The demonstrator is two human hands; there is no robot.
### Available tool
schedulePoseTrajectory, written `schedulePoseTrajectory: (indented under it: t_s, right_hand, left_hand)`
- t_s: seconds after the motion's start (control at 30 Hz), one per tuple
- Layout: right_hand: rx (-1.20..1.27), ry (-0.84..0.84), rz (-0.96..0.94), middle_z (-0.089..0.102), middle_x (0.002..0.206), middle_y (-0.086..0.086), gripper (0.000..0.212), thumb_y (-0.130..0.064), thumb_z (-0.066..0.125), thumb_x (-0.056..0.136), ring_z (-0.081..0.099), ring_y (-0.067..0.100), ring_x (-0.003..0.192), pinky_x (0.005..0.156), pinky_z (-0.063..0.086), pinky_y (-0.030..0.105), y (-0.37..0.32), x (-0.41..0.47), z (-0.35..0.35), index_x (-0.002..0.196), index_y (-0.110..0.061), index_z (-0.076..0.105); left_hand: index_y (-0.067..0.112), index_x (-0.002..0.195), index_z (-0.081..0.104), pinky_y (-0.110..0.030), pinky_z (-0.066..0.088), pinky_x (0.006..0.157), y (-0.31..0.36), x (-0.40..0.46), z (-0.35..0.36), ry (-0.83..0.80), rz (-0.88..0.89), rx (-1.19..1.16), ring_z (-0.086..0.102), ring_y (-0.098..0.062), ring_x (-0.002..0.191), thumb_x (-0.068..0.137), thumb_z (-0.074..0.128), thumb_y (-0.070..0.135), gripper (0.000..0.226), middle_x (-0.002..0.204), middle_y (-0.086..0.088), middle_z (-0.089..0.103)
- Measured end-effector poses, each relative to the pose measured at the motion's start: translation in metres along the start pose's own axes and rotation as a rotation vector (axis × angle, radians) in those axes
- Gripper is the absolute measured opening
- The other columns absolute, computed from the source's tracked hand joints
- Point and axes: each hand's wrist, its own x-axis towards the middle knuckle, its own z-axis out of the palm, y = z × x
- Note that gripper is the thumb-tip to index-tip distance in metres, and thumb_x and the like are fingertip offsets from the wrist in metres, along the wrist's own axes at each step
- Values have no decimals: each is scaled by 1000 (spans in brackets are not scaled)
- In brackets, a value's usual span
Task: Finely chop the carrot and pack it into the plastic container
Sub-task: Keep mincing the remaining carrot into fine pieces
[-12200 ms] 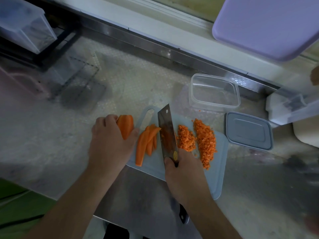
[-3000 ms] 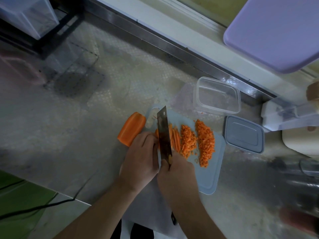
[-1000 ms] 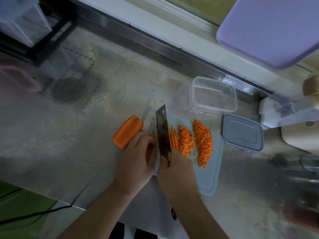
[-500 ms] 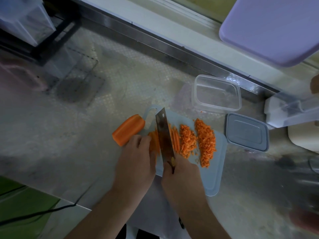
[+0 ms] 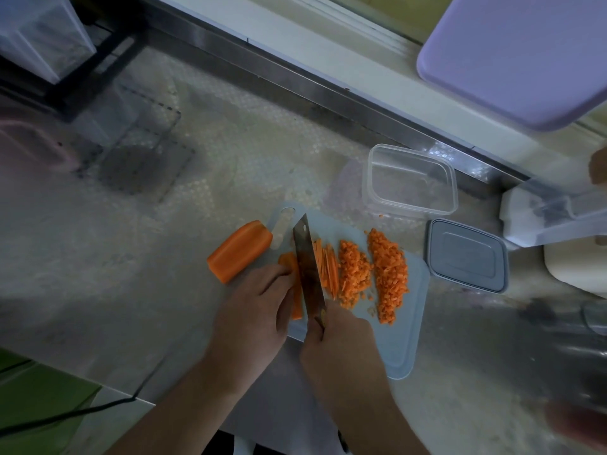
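On the pale blue cutting board [image 5: 402, 339] my right hand [image 5: 338, 349] grips a cleaver [image 5: 308, 270] whose blade stands on a carrot slab [image 5: 294, 284]. My left hand [image 5: 253, 313] holds that slab down with curled fingers, right beside the blade. Thin carrot strips [image 5: 330, 270] lie to the right of the blade, then two heaps of chopped carrot [image 5: 387, 274]. A whole carrot chunk [image 5: 238, 254] lies off the board's left corner. The clear plastic container [image 5: 410, 180] stands beyond the board with nothing in it, its grey lid [image 5: 466, 254] to the right.
A steel counter [image 5: 164, 241] carries everything. A raised steel ledge [image 5: 295, 83] runs along the back. A lilac board [image 5: 512, 50] hangs over the far right. White appliances [image 5: 551, 221] crowd the right edge, and a black rack [image 5: 82, 73] stands at far left.
The stack of carrot slices has been cut down into thin strips beside the blade. The cleaver has stepped slightly left along the slab, and my left hand has drawn back with it.
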Motion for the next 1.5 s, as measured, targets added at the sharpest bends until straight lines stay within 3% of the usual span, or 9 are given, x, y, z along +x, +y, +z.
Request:
schedulePoseTrajectory:
  t_s: [0.2, 0.37, 0.67, 0.8, 0.93, 1.0, 1.2, 1.33, 1.5]
  right_hand:
    - [45, 94, -60, 58, 73, -7, 14, -30, 48, 100, 57, 11, 69, 60, 50, 30, -6, 6, 2, 88, -27, 55]
    - [55, 82, -61, 56, 67, -5, 20, -31, 48, 100, 55, 11, 63, 52, 35, 20, -7, 3, -2, 81, -28, 51]
    - [27, -6, 12, 55, 69, -4, 27, -22, 47, 100, 54, 11, 65, 52, 35, 21, -8, -9, -1, 73, -27, 45]
    - [-18, -53, 27, 57, 75, -5, 15, -20, 49, 96, 55, 11, 69, 54, 37, 21, -12, -8, 2, 82, -23, 52]
    - [70, 46, 11, 60, 78, -9, 8, -28, 52, 98, 58, 12, 74, 65, 49, 31, -19, 3, 8, 95, -27, 58]
    - [111, 98, -8, 61, 77, -8, 9, -31, 52, 99, 58, 11, 74, 68, 52, 35, -21, 7, 4, 92, -31, 58]
    - [54, 56, -7, 55, 69, -7, 26, -27, 51, 100, 54, 9, 65, 53, 35, 19, -17, -4, -8, 76, -32, 44]
    - [107, 20, -5, 53, 66, -9, 31, -26, 50, 101, 55, -4, 72, 55, 40, 13, -19, -9, -7, 73, -36, 44]
    - [71, -5, 28, 55, 69, -8, 28, -22, 51, 101, 53, 6, 63, 51, 38, 18, -17, -12, 0, 75, -32, 46]
  left_hand:
    - [3, 114, 75, -21, 46, 102, -6, -2, 5, 21, 38, -15, 63, -19, 109, 100, 60, 19, 25, 116, -7, 70]
    - [3, 111, 76, -17, 43, 105, -6, -4, 5, 50, 28, -12, 63, -17, 110, 98, 66, 17, 22, 115, -7, 71]
    - [3, 109, 75, -9, 35, 106, -4, -2, 4, 55, 40, -50, 60, -15, 105, 97, 63, 16, 22, 110, -6, 70]
    - [3, 108, 74, -8, 33, 105, -5, -1, 2, 46, 56, -62, 60, -15, 103, 99, 60, 17, 23, 109, -6, 68]
    - [2, 107, 75, -7, 34, 104, -5, -2, 4, 64, 46, -61, 60, -15, 103, 96, 71, 7, 13, 109, -7, 70]
    - [3, 103, 75, -9, 36, 103, -6, -1, 5, 63, 45, -72, 60, -15, 102, 93, 73, 10, 12, 107, -6, 70]
    - [7, 103, 75, -11, 39, 104, -8, -2, 3, 72, 26, -81, 62, -14, 105, 99, 67, 19, 15, 109, -2, 70]
    - [7, 105, 75, -8, 37, 105, -9, -2, 3, 70, 17, -82, 61, -13, 105, 101, 64, 22, 19, 110, -2, 71]
    - [7, 105, 76, -7, 36, 103, -8, -1, 3, 77, 15, -98, 61, -12, 103, 96, 71, 15, 13, 108, -2, 71]
